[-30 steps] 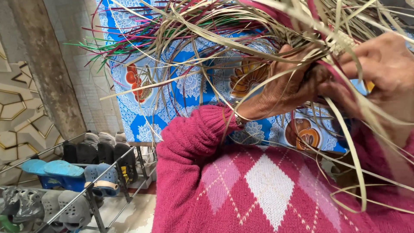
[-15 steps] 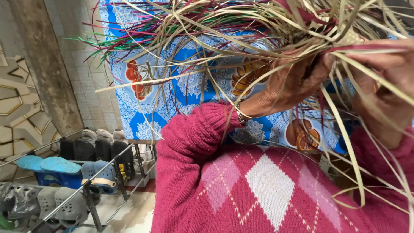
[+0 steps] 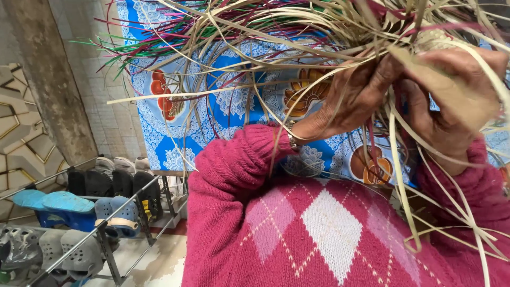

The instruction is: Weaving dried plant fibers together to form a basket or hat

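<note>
Head view: I see left hand (image 3: pixel 353 101) & right hand (image 3: pixel 451 101) raised close together, fingers curled and pinching dried grass strips (image 3: pixel 276 32) fanning up-left, w/ blue patterned cloth (image 3: pixel 212 122) behind. Shoe rack (image 3: pixel 101 212) lower left.

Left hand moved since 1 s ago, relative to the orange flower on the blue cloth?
Yes. The left hand has risen slightly: it now overlaps the orange flower on the blue cloth, having sat just below it earlier, gripping the straw strips.
</note>
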